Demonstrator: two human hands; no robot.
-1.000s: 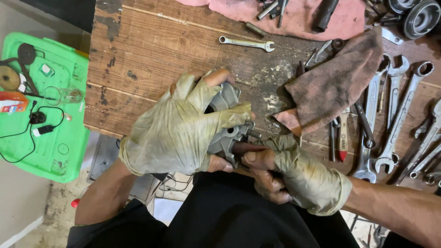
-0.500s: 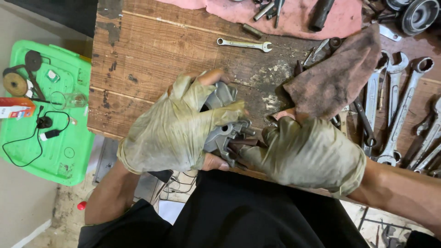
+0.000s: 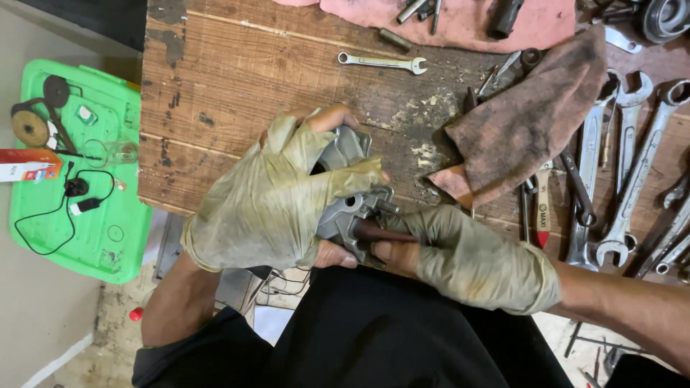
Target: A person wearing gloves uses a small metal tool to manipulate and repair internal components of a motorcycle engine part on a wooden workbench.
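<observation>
My left hand [image 3: 269, 201], in a dirty torn glove, wraps over a grey cast metal part [image 3: 345, 208] at the near edge of the wooden workbench [image 3: 230, 79]. My right hand [image 3: 474, 259], also gloved, grips a dark reddish tool handle [image 3: 384, 233] whose tip points left into the metal part. Much of the part is hidden under my left fingers.
A small open-end spanner [image 3: 381, 62] lies further back on the bench. A dirty brown rag [image 3: 525, 122] sits to the right, with several large spanners [image 3: 632, 172] beyond it. A pink cloth [image 3: 460, 18] with sockets lies at the back. A green plastic lid [image 3: 72, 165] with cables rests on the left.
My right hand has turned and slid right, so the tool handle now shows between thumb and fingers. My left hand keeps its hold on the metal part.
</observation>
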